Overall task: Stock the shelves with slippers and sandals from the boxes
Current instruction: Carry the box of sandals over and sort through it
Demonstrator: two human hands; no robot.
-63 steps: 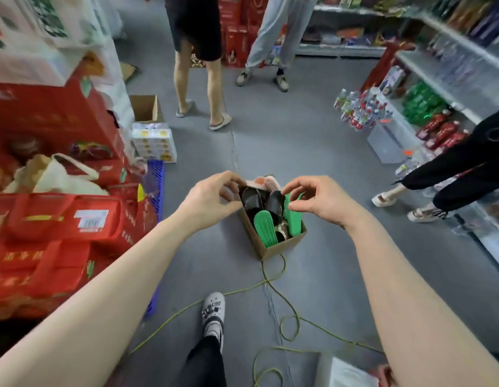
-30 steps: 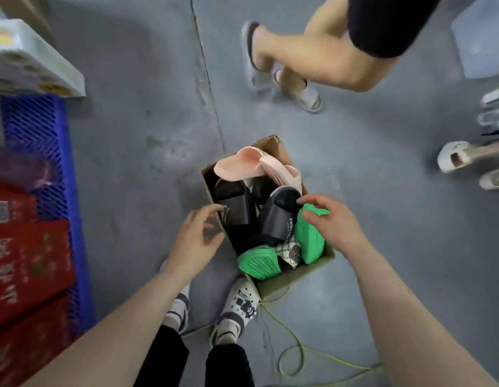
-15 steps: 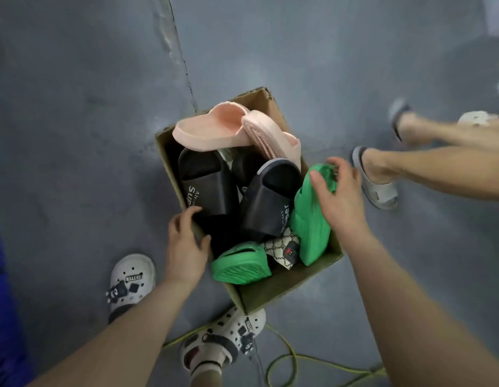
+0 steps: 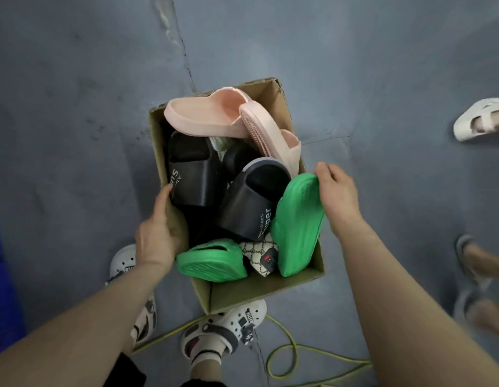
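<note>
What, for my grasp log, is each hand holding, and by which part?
Left hand grips the cardboard box by its left wall; right hand holds the upright green slipper by its top end.

Shop floor, likely — grey concrete (image 4: 75, 107), carton (image 4: 242, 294) of slippers (image 4: 295, 219).

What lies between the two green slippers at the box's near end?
In the head view, a beige patterned item lies between the left green slipper and the right green slipper in the box.
</note>
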